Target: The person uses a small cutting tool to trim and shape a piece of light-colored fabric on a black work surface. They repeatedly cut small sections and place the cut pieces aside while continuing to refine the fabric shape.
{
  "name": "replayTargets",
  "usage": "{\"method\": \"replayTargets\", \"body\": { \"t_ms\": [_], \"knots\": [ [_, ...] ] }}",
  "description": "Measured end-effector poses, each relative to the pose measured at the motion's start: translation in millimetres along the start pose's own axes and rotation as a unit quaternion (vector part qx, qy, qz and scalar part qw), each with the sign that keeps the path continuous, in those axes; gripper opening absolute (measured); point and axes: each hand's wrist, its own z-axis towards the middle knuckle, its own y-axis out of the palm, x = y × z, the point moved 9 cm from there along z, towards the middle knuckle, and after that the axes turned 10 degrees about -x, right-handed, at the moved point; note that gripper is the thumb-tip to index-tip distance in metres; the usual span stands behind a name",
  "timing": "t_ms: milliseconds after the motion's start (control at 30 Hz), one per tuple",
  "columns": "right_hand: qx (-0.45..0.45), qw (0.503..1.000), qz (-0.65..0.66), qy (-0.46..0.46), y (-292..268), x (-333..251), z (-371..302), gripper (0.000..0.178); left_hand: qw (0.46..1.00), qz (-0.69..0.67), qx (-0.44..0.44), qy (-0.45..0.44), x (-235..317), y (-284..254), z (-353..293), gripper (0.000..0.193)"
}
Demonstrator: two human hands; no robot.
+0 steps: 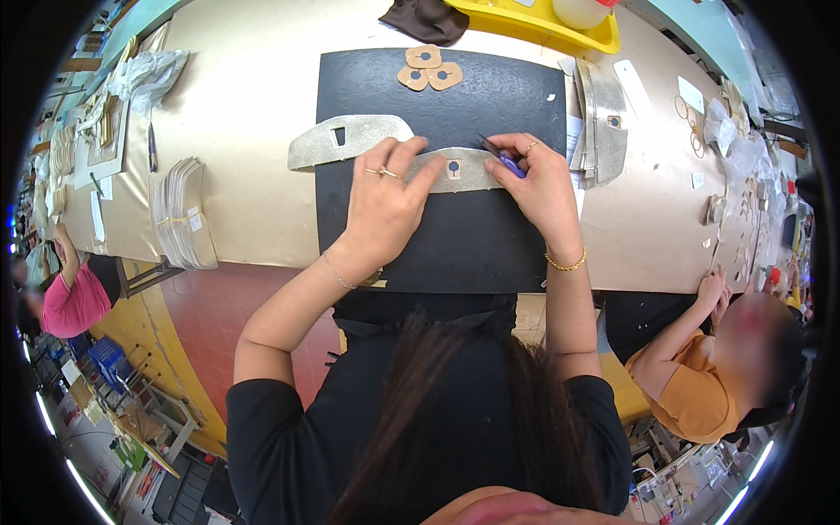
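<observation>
A curved, glittery pale grey piece (472,172) lies on the black mat (490,236) in front of me, with a small tan patch (454,169) showing a dark keyhole-shaped opening. My left hand (385,206) rests over its left end, fingers apart and fingertips pressing down. In my right hand (534,179) is a slim tool with a purple handle (513,166) and a thin dark tip pointing up and left; some fingertips touch the piece's right end. Left of it, a similar grey piece (350,136) with a rectangular cutout lies partly off the mat.
Several tan patches (423,58) lie at the mat's far edge. A yellow tray (542,31) and dark cloth (425,19) are behind. Stacks of grey pieces stand left (182,214) and right (604,122). A pen (152,147) lies left. Co-workers sit at left (74,297) and right (700,385).
</observation>
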Motion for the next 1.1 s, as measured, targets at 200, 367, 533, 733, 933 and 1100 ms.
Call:
{"method": "replayTargets", "body": {
  "t_ms": [200, 367, 533, 733, 933, 1100],
  "knots": [
    [0.000, 1.000, -0.008, 0.001, 0, 1, 0, 0.025, 0.986, 0.001, -0.075, 0.150, 14, 16, -5, 0.033],
    [0.005, 1.000, -0.004, -0.005, -2, 2, 1, 0.025, 0.987, 0.023, -0.116, 0.112, 17, 21, -4, 0.041],
    [-0.037, 0.996, -0.082, -0.004, -7, -4, 6, 0.023, 0.987, 0.019, -0.097, 0.130, 17, 16, -5, 0.038],
    [-0.069, 0.997, -0.037, 0.014, -8, 6, -9, 0.018, 0.996, -0.055, 0.039, 0.050, -19, -16, -22, 0.046],
    [-0.034, 0.994, 0.092, 0.049, -19, 30, -27, 0.017, 0.995, 0.000, 0.055, -0.079, -81, -38, -26, 0.035],
    [0.089, 0.972, 0.217, -0.023, -47, 34, -43, 0.015, 0.997, -0.024, -0.007, -0.068, -97, -37, -20, 0.030]
  ]
}}
